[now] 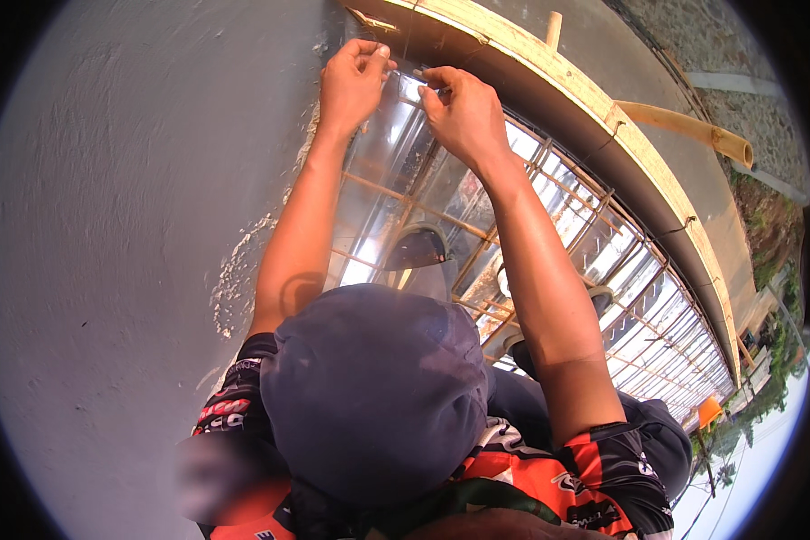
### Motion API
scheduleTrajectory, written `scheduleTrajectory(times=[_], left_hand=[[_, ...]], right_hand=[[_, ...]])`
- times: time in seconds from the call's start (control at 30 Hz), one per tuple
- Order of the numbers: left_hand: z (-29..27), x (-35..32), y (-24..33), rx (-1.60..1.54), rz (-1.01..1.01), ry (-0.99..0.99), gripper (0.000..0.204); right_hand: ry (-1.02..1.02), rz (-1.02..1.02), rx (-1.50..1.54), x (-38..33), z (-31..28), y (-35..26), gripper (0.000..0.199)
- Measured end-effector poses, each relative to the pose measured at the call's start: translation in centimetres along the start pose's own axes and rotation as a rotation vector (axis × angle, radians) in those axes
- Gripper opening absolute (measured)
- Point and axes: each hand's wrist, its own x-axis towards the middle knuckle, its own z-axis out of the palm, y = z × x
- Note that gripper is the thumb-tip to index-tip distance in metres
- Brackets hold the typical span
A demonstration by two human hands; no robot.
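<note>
Both my arms stretch forward over a grid of thin steel bars (414,200) laid above shiny metal sheeting (366,241). My left hand (347,92) is beside the grey wall, thumb and fingertips drawn together in a pinch. A short gap to its right, my right hand (470,115) pinches too, its fingertips pointing left toward the other hand. Whatever lies between the fingers of either hand is too small to make out. Just past the hands runs the dark inner face of a wooden edge board (562,76).
A smooth grey plastered wall (108,234) fills the left side, with rough splatter along its foot. Bent tie wires (614,135) stick out at the edge board. Beyond it a bamboo pole (693,130) juts outward. An orange object (709,411) is at the far right. A dark cap (378,387) hides the lower middle.
</note>
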Motion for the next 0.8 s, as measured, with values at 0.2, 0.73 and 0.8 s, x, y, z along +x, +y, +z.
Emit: scheduleTrajectory(times=[0.2,0.73,0.8], left_hand=[[-0.1,-1.0,-1.4,-0.198,-0.039,0.099,0.021],[-1.4,-9.7,0.9,-0.433,-0.594,-0.301,0.028],[-1.5,-11.7,1.4,-0.47,-0.647,-0.348,0.03]], right_hand=[[-0.05,0.072,0.016,-0.6,-0.1,0.7,0.032],[-0.271,0.113,0.804,-5.8,-0.4,-1.6,0.032],[-0.298,0.195,0.933,-6.1,-0.1,-2.5,0.025]])
